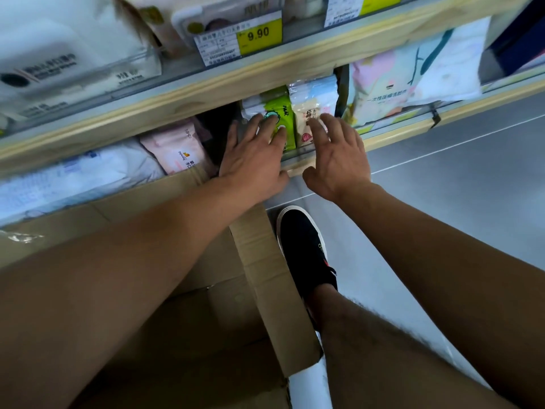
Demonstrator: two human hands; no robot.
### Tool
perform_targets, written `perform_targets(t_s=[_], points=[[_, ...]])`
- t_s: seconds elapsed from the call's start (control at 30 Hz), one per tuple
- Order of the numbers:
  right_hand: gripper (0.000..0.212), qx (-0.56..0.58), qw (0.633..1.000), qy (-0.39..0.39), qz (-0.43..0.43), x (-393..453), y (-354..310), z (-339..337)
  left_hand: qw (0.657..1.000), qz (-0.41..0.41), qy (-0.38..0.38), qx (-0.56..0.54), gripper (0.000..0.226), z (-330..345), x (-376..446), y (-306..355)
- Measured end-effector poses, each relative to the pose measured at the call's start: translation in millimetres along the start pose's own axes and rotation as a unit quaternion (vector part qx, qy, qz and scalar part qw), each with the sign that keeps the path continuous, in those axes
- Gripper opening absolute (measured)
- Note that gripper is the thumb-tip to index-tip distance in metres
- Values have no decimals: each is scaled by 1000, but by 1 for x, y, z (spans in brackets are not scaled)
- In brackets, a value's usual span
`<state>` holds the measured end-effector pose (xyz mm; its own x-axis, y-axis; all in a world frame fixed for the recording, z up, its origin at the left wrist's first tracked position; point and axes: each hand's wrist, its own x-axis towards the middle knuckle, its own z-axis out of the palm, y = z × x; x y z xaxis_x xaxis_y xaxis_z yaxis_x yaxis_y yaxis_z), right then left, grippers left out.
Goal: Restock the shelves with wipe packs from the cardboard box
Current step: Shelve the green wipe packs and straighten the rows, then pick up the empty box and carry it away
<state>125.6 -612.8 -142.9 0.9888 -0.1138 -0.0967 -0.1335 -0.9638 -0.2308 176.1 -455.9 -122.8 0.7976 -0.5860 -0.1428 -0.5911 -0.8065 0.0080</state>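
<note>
A green wipe pack (284, 113) stands on the lower shelf (298, 166), next to a cream pack (306, 113). My left hand (253, 154) lies flat with straight fingers touching the green pack's front. My right hand (339, 154) reaches to the cream pack, fingers spread and touching its front. Both hands hold nothing. The open cardboard box (265, 261) sits on the floor below my arms, its inside mostly hidden by my left forearm.
A pink pack (180, 149) and white packs (88, 172) lie left on the same shelf. A large pastel bag (413, 69) stands right. The upper shelf edge carries a yellow 9.90 price tag (259, 35). My black shoe (303, 246) stands on the grey floor beside the box.
</note>
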Motion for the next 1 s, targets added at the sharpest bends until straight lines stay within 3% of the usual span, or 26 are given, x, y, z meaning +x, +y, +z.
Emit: perform_targets(t_s=[0.33, 0.73, 1.0], points=[[72, -115, 983, -85, -117, -52, -24, -96, 998, -2, 15, -56, 76, -60, -69, 7], [70, -56, 992, -92, -69, -181, -121, -132, 993, -25, 68, -98, 71, -123, -227, -4], [67, -24, 993, -96, -69, -243, -185, -111, 974, -134, 46, -180, 68, -90, -338, -34]])
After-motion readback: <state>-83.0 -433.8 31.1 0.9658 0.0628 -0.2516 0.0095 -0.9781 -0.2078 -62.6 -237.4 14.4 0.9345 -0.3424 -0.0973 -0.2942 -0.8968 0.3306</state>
